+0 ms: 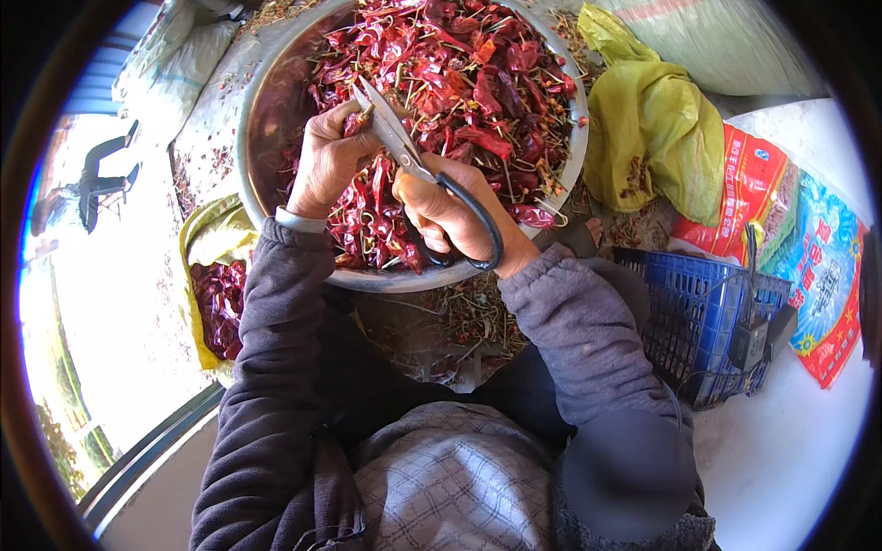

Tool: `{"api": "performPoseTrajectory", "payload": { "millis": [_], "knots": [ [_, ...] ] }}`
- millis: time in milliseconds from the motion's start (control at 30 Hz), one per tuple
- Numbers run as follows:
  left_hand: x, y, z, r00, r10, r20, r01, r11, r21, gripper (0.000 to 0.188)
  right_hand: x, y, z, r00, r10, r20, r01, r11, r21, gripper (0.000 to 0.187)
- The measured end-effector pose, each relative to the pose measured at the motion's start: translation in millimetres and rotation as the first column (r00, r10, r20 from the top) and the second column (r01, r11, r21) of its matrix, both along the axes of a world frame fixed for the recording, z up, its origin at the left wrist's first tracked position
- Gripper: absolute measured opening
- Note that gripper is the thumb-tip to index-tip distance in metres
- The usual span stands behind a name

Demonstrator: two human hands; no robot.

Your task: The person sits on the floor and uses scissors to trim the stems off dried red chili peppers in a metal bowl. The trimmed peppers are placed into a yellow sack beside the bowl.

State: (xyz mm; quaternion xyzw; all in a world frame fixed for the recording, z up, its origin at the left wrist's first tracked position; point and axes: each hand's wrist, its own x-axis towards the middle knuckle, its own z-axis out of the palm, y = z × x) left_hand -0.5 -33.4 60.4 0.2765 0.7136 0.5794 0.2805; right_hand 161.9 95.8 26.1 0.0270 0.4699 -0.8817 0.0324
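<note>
A wide metal basin (577, 165) full of dried red chili peppers (478, 87) with pale stems sits in front of me. Over its near left part, my left hand (333, 158) is closed, pinching a dried chili pepper (366, 119); its stem end shows by the blades, while the fingers hide most of the rest. My right hand (450, 213) grips a pair of scissors (397, 138) by the black handles. The silver blades point up and left, slightly parted, close to the left fingertips.
A yellow sack (197, 303) of dark red chilies stands left of the basin. To the right are a yellow bag (643, 129), a blue plastic basket (694, 303), and red and blue printed bags (813, 266). Stems and scraps (478, 317) litter the floor below the basin.
</note>
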Motion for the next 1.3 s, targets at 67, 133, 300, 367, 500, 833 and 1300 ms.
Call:
{"api": "performPoseTrajectory", "payload": {
  "millis": [67, 133, 300, 367, 500, 833, 1300],
  "knots": [
    [1, -1, -2, 0.997, 0.006, 0.074, -0.009, 0.999, 0.039, 0.022, -1, -4, 3, 1.0, 0.021, -0.001, -0.02, 0.997, -0.069, 0.045],
    [0, 1, -9, 0.999, -0.001, 0.043, -0.004, 0.994, 0.113, 0.021, -3, -2, 17, 0.997, 0.052, 0.048, -0.045, 0.989, -0.137, 0.045],
    [4, -13, -20, 0.999, -0.001, 0.046, 0.007, 0.992, -0.13, 0.018, -2, 68, 49, 0.88, -0.403, -0.252, 0.246, 0.84, -0.484, 0.062],
    [2, -19, -19, 0.98, 0.079, 0.182, -0.074, 0.997, -0.032, 0.025, 2, 92, 44, 0.864, -0.431, -0.261, 0.265, 0.829, -0.492, 0.056],
    [-7, -64, -7, 0.942, 0.167, -0.292, -0.195, 0.978, -0.07, 0.043, 7, 85, 25, 0.937, -0.332, -0.105, 0.296, 0.919, -0.261, 0.049],
    [78, -251, 41, 0.274, 0.617, -0.737, -0.956, 0.256, -0.141, 0.055, 11, 84, 24, 0.945, -0.313, -0.097, 0.296, 0.942, -0.155, 0.045],
    [228, -43, 166, 0.831, 0.541, -0.13, -0.246, 0.567, 0.786, 0.045, 5, 74, 19, 0.922, -0.386, 0.008, 0.387, 0.922, -0.014, 0.039]
  ]
}}
